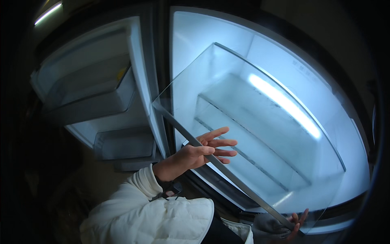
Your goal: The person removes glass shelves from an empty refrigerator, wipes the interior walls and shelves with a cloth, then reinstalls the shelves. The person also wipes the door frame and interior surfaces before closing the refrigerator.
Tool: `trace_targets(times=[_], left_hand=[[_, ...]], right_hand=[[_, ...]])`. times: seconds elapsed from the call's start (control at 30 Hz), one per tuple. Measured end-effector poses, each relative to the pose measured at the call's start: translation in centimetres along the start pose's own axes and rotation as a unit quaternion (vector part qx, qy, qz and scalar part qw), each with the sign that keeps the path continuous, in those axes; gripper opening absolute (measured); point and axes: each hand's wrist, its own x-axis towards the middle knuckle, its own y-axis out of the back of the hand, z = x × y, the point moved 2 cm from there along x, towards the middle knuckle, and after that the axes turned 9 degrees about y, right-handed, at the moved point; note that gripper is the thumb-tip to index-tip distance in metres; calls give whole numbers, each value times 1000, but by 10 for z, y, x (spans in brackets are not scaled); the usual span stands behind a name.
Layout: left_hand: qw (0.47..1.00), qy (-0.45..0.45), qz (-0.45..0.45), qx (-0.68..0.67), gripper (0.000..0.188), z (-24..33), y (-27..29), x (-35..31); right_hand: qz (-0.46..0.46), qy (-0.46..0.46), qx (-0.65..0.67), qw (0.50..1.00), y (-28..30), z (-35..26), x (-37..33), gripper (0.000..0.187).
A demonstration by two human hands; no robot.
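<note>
A glass refrigerator shelf (260, 134) with a grey front trim hangs tilted in front of and partly inside the lit fridge compartment. My left hand (205, 150) grips its front trim near the middle, the thumb over the trim and the fingers stretched beneath the glass, showing through it. At the shelf's lower right corner, my right hand (298, 223) holds the edge, its fingers partly seen through the glass and the rest dim. Whether the shelf touches the compartment's walls I cannot tell.
On the left, the fridge door (142, 73) stands wide open. Its upper door bin (97, 101) holds something yellow (121, 73); a lower door bin (124, 143) sits beneath. A bright light reflection crosses the glass, and the surroundings are dark.
</note>
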Motion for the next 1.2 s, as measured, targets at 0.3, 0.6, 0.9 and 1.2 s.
trace_targets(times=[0.3, 0.6, 0.9, 1.2], left_hand=[[999, -21, -29, -5, 78, -11, 35, 3], [993, -34, -77, -81, 82, -38, 70, -16], [968, -96, -184, -142, 74, -38, 88, -14], [944, -113, -216, -221, 64, -49, 102, 5]], right_hand=[[88, -404, 448, 793, -15, 32, -46, 59], [154, -487, 546, 664, -15, -2, -50, 67], [96, -394, 723, 559, -3, -7, -51, 49], [34, -352, 753, 555, 33, -27, 14, 40]])
